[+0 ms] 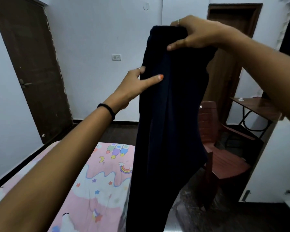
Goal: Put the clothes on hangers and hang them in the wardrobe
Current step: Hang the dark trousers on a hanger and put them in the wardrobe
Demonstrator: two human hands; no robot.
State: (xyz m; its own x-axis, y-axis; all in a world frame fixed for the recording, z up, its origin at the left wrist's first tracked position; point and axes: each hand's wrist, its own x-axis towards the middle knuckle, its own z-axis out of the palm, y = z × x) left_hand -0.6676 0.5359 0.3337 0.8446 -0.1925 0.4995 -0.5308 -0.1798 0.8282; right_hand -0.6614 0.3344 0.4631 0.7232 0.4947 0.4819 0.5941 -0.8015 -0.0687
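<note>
Head view shows a bed at the lower left, its pink sheet printed with stars, moons, rainbows and rockets; no writing can be read on it. Left of it stands a dark brown door in the pale wall, and a second doorway opens at the upper right. A reddish-brown chair stands off the bed's far right corner, and behind it a wooden desk on curved black legs carries a small white scrap near its far edge. Held up in the air over the bed's right edge is a dark navy garment, folded lengthwise and hanging straight down past the bottom of the picture; no label or brand shows on it. The right hand grips the garment's top fold, fingers curled over the back and thumb pressed flat on the front. The left hand pinches the garment's left edge lower down, thumb with an orange nail lying on the cloth, a ring on one finger. A black band circles the left wrist. A white wall socket sits between door and garment
</note>
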